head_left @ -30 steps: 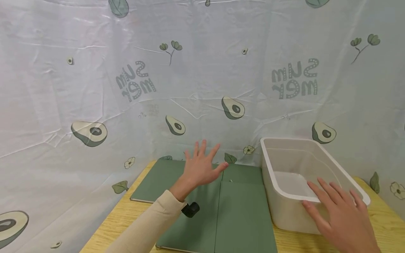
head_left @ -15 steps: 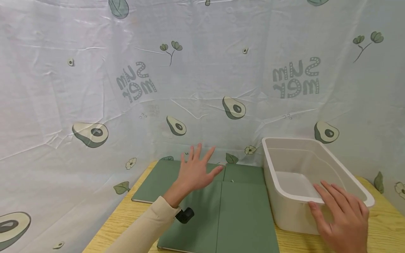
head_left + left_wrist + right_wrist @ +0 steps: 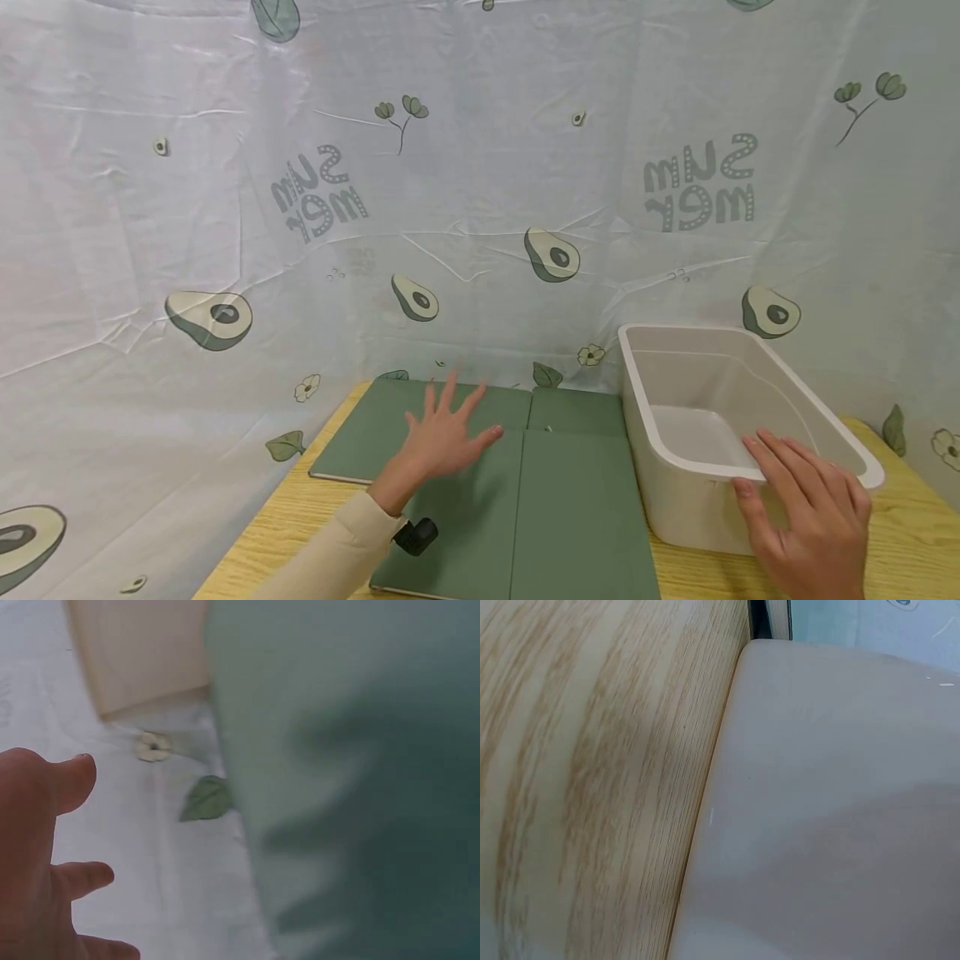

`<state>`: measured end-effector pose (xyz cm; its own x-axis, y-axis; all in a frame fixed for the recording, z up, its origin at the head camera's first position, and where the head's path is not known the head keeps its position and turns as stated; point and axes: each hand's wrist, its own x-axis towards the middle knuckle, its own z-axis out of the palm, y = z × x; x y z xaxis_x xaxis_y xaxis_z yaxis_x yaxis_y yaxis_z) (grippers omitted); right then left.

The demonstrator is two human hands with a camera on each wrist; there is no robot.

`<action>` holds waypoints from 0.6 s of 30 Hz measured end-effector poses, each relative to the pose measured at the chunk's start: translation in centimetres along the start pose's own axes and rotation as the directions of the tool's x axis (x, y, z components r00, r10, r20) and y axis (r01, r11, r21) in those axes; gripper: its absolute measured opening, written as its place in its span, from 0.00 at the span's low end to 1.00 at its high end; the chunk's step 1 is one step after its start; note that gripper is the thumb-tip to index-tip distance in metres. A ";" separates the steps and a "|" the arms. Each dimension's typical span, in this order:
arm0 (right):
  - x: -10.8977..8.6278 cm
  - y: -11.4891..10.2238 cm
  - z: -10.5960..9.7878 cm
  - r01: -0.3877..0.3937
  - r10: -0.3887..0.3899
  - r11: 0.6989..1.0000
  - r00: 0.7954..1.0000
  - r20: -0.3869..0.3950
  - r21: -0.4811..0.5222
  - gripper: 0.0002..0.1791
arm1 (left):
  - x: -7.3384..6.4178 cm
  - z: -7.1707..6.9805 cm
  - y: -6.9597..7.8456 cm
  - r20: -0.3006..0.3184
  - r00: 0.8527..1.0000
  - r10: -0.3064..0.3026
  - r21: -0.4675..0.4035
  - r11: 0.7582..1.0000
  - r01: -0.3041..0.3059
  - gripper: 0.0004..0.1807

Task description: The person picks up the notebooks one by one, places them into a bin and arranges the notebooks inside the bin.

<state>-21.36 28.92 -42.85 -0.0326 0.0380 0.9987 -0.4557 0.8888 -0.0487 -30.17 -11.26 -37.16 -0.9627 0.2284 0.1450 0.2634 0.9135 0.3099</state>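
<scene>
we see the left hand (image 3: 442, 437) in the lower middle of the frame, palm down over the green boards (image 3: 577, 508), its fingers spread wide and holding nothing. the arm comes up from the bottom edge in a cream sleeve (image 3: 322, 542), with a small black thing (image 3: 416, 536) at the wrist. in the left wrist view we see its thumb and fingers well apart, and a dark shadow on the green. the right hand (image 3: 813, 517) is at the lower right, with its fingers over the near rim of the bin (image 3: 675, 500) and its thumb outside, so we see it grip the edge. the bin stands on the counter (image 3: 255, 550) at the right of the frame, open side up. its long way runs from upper left to lower right. it is pale, smooth and plain, with round corners and a thick rim. the boards lie flat just beside it, dull green with thin pale edges.
</scene>
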 end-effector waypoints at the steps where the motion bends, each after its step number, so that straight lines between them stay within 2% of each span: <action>1: 0.0 0.0 0.0 0.000 0.000 1.000 1.000 -0.004 0.002 0.30 | -0.2 0.5 -0.4 0.012 1.000 -0.003 0.003 1.000 0.003 0.41; 9: 0.0 -0.1 0.3 -0.013 0.013 1.000 1.000 -0.025 0.004 0.30 | -1.7 3.6 -3.3 0.125 0.991 -0.047 0.033 0.999 0.043 0.43; 15: 0.0 -0.2 0.5 -0.009 0.009 1.000 0.999 -0.038 0.003 0.29 | -2.5 4.9 -4.0 0.195 0.978 -0.075 0.045 0.997 0.068 0.43; 18: 0.1 -0.2 0.5 -0.009 0.009 1.000 0.999 -0.045 0.006 0.29 | -2.7 5.3 -4.1 0.206 0.975 -0.078 0.062 0.996 0.066 0.43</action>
<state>-21.73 28.47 -42.71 0.0028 0.0666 0.9978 -0.4604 0.8858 -0.0579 -29.02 -13.84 -43.79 -0.9722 0.2212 -0.0763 0.1947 0.9458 0.2599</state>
